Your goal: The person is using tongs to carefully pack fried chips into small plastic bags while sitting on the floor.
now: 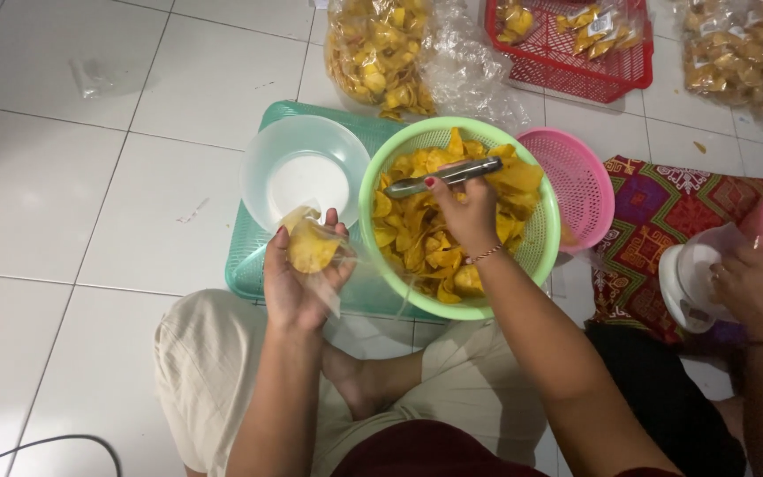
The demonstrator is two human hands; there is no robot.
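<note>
My left hand [298, 278] holds a small clear plastic bag [313, 245] with a few yellow chips in it, just left of a green basket. My right hand [465, 212] grips metal tongs [439, 177] over the green mesh basket [547, 231], which is heaped with yellow chips [426, 243]. The tongs point left, their tips above the chips. I sit cross-legged on the floor behind the basket.
A clear empty bowl [304, 168] sits on a teal tray [249, 256]. A pink basket [580, 185] is to the right, a red crate [567, 66] and big chip bags [380, 53] behind. Another person's hand [757, 291] touches a white scale [691, 278] on patterned cloth.
</note>
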